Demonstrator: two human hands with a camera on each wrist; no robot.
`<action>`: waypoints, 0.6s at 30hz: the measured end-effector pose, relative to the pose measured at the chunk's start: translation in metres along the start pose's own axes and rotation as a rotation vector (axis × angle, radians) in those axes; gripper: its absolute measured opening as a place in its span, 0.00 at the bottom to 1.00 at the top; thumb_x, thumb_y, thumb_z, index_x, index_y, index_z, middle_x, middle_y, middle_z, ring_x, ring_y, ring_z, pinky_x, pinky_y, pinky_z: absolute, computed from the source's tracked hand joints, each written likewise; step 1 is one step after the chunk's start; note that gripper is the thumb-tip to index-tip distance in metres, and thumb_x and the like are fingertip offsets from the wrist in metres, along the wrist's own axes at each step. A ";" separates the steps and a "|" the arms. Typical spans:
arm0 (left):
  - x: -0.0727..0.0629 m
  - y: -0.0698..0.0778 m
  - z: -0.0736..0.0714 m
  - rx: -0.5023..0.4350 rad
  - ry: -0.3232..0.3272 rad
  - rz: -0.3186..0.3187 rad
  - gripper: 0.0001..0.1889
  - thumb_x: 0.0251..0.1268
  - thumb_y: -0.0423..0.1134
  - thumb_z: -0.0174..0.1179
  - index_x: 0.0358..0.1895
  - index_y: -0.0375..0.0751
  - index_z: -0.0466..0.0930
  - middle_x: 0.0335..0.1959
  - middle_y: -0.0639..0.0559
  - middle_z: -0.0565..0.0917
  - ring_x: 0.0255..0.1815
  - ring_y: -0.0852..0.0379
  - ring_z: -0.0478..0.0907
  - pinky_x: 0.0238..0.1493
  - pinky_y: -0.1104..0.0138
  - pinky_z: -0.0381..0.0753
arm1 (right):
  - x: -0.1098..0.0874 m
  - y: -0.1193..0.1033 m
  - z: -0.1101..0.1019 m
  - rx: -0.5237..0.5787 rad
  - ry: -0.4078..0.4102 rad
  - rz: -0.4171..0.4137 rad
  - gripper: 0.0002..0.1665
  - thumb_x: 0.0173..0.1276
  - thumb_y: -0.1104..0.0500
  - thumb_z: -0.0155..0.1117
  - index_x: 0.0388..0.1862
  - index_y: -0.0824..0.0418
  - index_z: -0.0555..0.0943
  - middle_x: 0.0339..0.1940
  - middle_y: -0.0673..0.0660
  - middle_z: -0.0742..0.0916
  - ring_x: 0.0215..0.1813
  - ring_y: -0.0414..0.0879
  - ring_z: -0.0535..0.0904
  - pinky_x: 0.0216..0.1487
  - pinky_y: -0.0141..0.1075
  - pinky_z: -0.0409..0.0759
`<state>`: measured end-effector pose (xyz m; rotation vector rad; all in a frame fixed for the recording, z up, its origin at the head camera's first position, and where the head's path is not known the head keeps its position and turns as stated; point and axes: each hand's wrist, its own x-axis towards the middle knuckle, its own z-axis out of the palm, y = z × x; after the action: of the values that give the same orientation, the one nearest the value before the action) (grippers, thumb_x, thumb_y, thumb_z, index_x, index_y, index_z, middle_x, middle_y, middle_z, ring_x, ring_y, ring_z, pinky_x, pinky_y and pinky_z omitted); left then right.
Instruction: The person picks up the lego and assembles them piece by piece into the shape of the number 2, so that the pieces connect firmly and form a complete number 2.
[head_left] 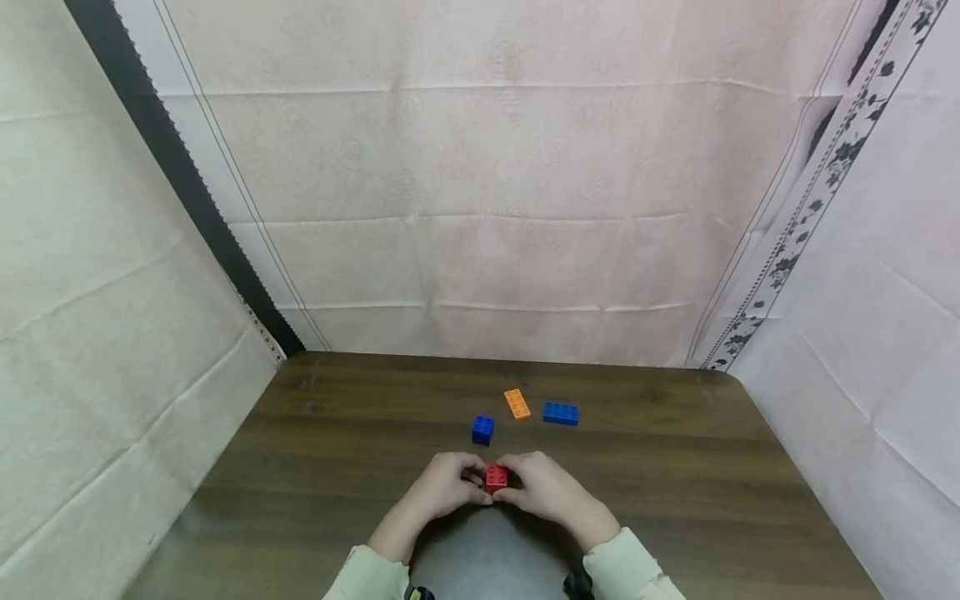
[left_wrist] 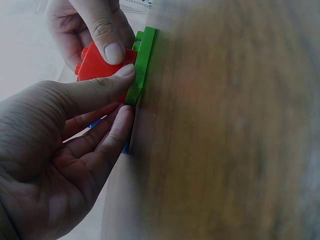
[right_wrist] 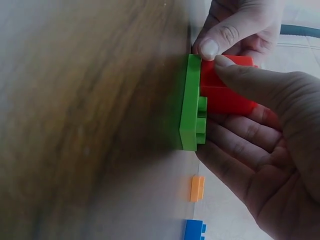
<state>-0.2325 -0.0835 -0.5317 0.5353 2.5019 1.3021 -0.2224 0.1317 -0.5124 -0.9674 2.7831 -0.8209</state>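
- The left hand (head_left: 450, 483) had its thumb and fingers clamped on the red block (head_left: 496, 478), from its left side.
- The right hand (head_left: 543, 487) was clamped on the same red block from the other side. Its thumb lay just beside the left thumb, and both thumbs touched the red.
- The red block was between the two hands, near the front of the bench (head_left: 360, 433). It had bumps on top.
- Right under the red block, and touching it, was a flat green block (right_wrist: 189, 110). The red one covered the end by the left hand. Bumps on the other end were bare.
- The green block seemed to rest on the bench, but it was dark under there, so I could not be sure.
- Past the hands stood a small blue block (head_left: 482, 429), a bit to the left.
- Farther back lay an orange block (head_left: 517, 404), turned a little crooked.
- To the right of the orange one was a long blue block (head_left: 561, 413). These three did not touch each other.
- The bench was brown, with stripes like wood.
- Pale sleeves (head_left: 626, 567) came up to both wrists.
- Behind the bench hung a pale cloth (head_left: 495, 192) with fold lines.
- On the right, a strip with dark flowers (head_left: 817, 200) ran down at a slant.
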 end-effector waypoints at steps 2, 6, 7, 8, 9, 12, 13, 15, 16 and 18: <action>0.000 -0.001 0.000 -0.004 -0.004 -0.004 0.12 0.51 0.38 0.79 0.38 0.49 0.86 0.32 0.60 0.85 0.36 0.62 0.82 0.39 0.65 0.82 | 0.000 0.001 0.000 0.014 -0.001 -0.008 0.19 0.66 0.49 0.73 0.53 0.54 0.83 0.41 0.41 0.86 0.35 0.32 0.77 0.37 0.28 0.77; -0.001 -0.001 -0.001 -0.024 -0.016 -0.010 0.12 0.51 0.38 0.78 0.38 0.49 0.86 0.32 0.59 0.85 0.36 0.62 0.82 0.39 0.65 0.82 | -0.001 0.001 -0.003 0.058 0.003 -0.029 0.18 0.68 0.50 0.72 0.53 0.54 0.83 0.42 0.42 0.87 0.40 0.33 0.80 0.41 0.30 0.80; -0.002 -0.001 -0.001 -0.029 -0.016 -0.007 0.12 0.51 0.37 0.78 0.38 0.49 0.86 0.32 0.59 0.85 0.36 0.61 0.82 0.39 0.65 0.82 | -0.002 0.000 -0.005 0.068 0.004 -0.032 0.18 0.68 0.50 0.72 0.53 0.54 0.83 0.43 0.43 0.87 0.42 0.34 0.82 0.43 0.31 0.81; -0.002 -0.002 0.000 -0.029 -0.016 -0.008 0.12 0.51 0.37 0.78 0.38 0.49 0.86 0.32 0.59 0.85 0.36 0.61 0.82 0.39 0.65 0.82 | -0.002 0.000 -0.007 0.080 0.004 -0.031 0.19 0.68 0.49 0.71 0.54 0.55 0.83 0.44 0.44 0.87 0.44 0.35 0.83 0.45 0.33 0.82; -0.002 -0.002 0.000 -0.031 -0.015 -0.002 0.12 0.51 0.37 0.78 0.38 0.49 0.86 0.32 0.59 0.85 0.35 0.61 0.82 0.39 0.65 0.82 | -0.002 0.000 -0.009 0.090 0.003 -0.028 0.20 0.68 0.49 0.71 0.54 0.55 0.83 0.46 0.45 0.88 0.46 0.37 0.84 0.47 0.35 0.83; -0.001 -0.002 0.000 -0.024 -0.013 -0.005 0.12 0.51 0.38 0.78 0.38 0.50 0.86 0.32 0.60 0.85 0.36 0.62 0.82 0.39 0.65 0.82 | -0.003 0.001 -0.017 0.109 -0.001 0.000 0.24 0.69 0.47 0.70 0.57 0.59 0.82 0.50 0.51 0.88 0.52 0.42 0.85 0.51 0.39 0.83; -0.001 -0.002 0.000 -0.021 -0.010 -0.004 0.12 0.51 0.38 0.79 0.38 0.50 0.86 0.32 0.61 0.85 0.36 0.62 0.82 0.40 0.64 0.82 | -0.003 0.001 -0.020 0.115 -0.001 0.013 0.25 0.69 0.46 0.69 0.58 0.60 0.82 0.51 0.53 0.88 0.53 0.44 0.85 0.52 0.41 0.83; -0.001 -0.001 0.000 -0.017 -0.010 -0.008 0.13 0.51 0.38 0.79 0.39 0.50 0.86 0.32 0.61 0.85 0.36 0.62 0.82 0.40 0.64 0.82 | -0.004 0.003 -0.025 0.118 0.005 0.035 0.28 0.71 0.44 0.67 0.60 0.61 0.80 0.53 0.56 0.88 0.54 0.47 0.84 0.53 0.43 0.83; -0.001 -0.001 0.000 -0.017 -0.009 -0.013 0.13 0.51 0.38 0.79 0.39 0.50 0.86 0.33 0.61 0.85 0.36 0.62 0.82 0.40 0.63 0.82 | -0.003 0.005 -0.028 0.115 0.012 0.044 0.29 0.71 0.43 0.66 0.61 0.62 0.80 0.54 0.57 0.87 0.55 0.48 0.84 0.53 0.45 0.83; -0.001 0.000 0.000 -0.014 -0.004 -0.014 0.13 0.51 0.38 0.79 0.39 0.50 0.86 0.33 0.60 0.85 0.36 0.61 0.82 0.41 0.62 0.82 | -0.003 0.008 -0.033 0.102 0.042 0.058 0.30 0.72 0.42 0.65 0.62 0.61 0.79 0.56 0.59 0.86 0.56 0.50 0.83 0.54 0.47 0.82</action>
<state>-0.2318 -0.0841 -0.5317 0.5158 2.4865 1.3113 -0.2329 0.1539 -0.4892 -0.8586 2.7588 -0.9745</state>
